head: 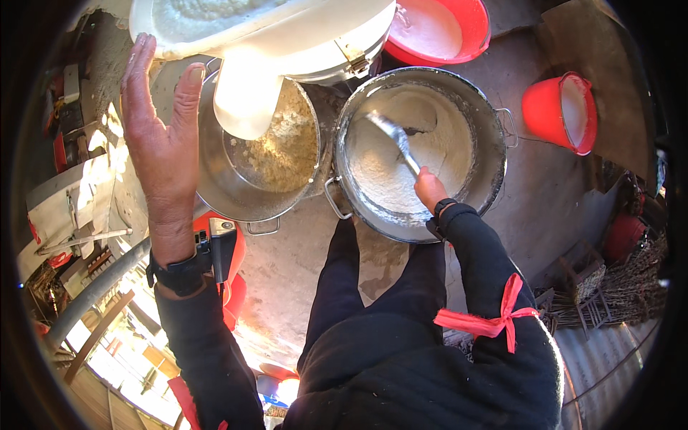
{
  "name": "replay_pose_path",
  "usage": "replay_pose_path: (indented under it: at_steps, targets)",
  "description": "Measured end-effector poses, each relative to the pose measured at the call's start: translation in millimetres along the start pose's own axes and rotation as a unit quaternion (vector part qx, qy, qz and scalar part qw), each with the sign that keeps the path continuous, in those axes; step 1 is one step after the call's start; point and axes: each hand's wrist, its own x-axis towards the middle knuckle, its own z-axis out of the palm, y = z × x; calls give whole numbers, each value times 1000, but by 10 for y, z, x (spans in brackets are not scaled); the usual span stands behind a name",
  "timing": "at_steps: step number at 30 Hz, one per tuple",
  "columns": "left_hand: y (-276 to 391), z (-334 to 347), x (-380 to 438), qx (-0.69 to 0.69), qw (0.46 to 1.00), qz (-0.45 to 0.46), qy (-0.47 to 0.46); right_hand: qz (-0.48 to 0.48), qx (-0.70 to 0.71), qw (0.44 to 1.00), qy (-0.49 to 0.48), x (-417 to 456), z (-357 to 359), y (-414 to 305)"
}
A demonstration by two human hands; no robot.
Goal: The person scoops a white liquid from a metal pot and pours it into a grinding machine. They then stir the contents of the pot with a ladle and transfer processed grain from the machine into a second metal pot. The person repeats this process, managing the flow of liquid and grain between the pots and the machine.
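Note:
My right hand (430, 189) grips the handle of a metal ladle (395, 134). Its head is over the pale, thick slurry (387, 177) inside a large metal pot (490, 156) with loop handles. My left hand (164, 129) is raised, thumb apart from the fingers, the fingertips at the edge of a white hopper (215, 45). I cannot tell whether they press on it. Below the hopper, a pale chute (247, 102) from the machine hangs over a second metal pot (215, 172). Yellowish crumbly mash (290, 150) lies in that pot.
A red basin (473, 32) of whitish liquid stands behind the pots. To the right is a red bucket (548, 110), also with pale contents. A metal latch (352, 56) sits on the machine's side. Dry brushwood (637, 285) and a small stool (583, 279) are at lower right.

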Motion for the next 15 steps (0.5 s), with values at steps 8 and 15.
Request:
replay_pose_path:
  at_steps: [8,15]
  targets:
    - [-4,5,3,18,1000,-1,0,-4,94,936,-339,-207,-113,321]
    - [33,4,8,29,999,-20,-6,-51,171,898,-402,-234,-760,510]
